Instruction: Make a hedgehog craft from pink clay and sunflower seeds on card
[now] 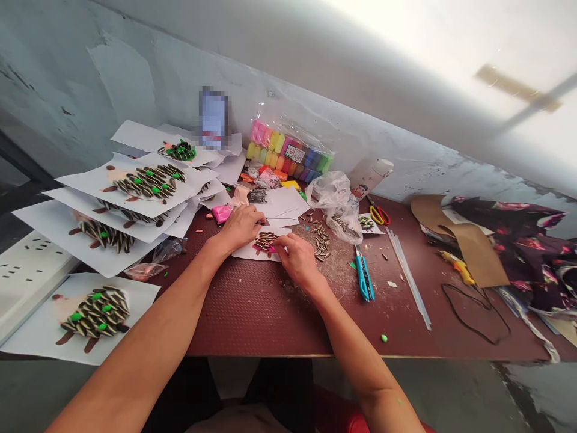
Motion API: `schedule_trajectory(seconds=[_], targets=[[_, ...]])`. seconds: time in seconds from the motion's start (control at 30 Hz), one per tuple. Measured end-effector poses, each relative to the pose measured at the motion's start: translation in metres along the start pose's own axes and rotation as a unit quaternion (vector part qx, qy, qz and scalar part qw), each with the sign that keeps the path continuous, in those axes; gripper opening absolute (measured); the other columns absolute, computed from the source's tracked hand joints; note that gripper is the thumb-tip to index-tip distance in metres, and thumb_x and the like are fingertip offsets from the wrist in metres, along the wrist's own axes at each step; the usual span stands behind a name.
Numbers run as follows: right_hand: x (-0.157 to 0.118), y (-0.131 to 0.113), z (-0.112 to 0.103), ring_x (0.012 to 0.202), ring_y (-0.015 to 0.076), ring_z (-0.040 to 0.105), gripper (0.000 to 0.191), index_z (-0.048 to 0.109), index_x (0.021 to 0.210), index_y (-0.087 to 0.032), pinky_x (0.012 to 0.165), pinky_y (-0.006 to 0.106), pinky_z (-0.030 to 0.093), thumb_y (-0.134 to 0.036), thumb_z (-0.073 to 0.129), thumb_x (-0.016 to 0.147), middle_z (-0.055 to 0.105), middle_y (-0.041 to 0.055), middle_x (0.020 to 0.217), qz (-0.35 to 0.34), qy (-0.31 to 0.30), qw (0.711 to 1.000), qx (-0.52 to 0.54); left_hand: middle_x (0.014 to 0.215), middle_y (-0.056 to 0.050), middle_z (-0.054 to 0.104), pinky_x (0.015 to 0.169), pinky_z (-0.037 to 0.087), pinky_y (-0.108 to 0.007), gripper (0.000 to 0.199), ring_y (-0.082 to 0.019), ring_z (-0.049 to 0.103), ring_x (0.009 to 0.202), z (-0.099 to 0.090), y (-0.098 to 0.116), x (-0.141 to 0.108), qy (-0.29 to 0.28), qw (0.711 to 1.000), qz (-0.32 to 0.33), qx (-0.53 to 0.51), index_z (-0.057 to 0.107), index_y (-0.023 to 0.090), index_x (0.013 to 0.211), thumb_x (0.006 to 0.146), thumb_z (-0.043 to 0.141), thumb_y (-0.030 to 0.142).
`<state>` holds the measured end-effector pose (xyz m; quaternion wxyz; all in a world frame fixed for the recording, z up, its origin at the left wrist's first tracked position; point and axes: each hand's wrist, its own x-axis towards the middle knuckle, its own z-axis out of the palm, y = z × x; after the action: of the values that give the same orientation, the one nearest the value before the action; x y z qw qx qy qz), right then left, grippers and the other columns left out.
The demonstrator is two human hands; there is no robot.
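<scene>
A white paper card lies on the dark red table under my hands, with striped sunflower seeds and pink clay on it. My right hand rests its fingertips at the seeds on the card. My left hand is just behind them, fingertips near the card's top edge. Whether either hand holds a seed is hidden by the fingers. A heap of loose sunflower seeds lies to the right of my right hand.
Several finished seed-and-clay hedgehog cards overlap at the left, beside a white power strip. Behind stand a bag of coloured clay tubs and a plastic bag. To the right lie a blue craft knife, scissors, glue sticks and floral cloth.
</scene>
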<state>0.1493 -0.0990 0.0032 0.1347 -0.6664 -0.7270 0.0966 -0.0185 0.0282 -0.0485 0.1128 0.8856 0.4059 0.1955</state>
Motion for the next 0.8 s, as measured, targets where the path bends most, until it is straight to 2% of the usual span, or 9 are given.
schedule_trajectory(seconds=[0.3,0.8], targets=[[0.0015,0.0007,0.0020,0.080,0.0161,0.059,0.023,0.077,0.104,-0.028,0.067,0.024,0.033,-0.024,0.054,0.101,0.067,0.0021,0.090,0.003,-0.012,1.000,-0.021,0.096,-0.008,0.070,0.090,0.046,-0.041,0.027,-0.026,0.059,0.097,-0.0017,0.0020,0.0002,-0.001,1.000,-0.005,0.008,0.079,0.024,0.098,0.086,0.056,0.016],[0.0022,-0.0042,0.0049,0.075,0.0166,0.055,0.022,0.074,0.098,-0.025,0.062,0.027,0.026,-0.022,0.053,0.101,0.065,0.0027,0.088,0.004,-0.022,0.998,-0.065,0.097,-0.008,0.069,0.091,0.045,-0.041,0.026,-0.027,0.060,0.099,-0.0038,0.0042,-0.0001,-0.008,1.000,-0.012,-0.006,0.079,0.025,0.098,0.087,0.057,0.016]])
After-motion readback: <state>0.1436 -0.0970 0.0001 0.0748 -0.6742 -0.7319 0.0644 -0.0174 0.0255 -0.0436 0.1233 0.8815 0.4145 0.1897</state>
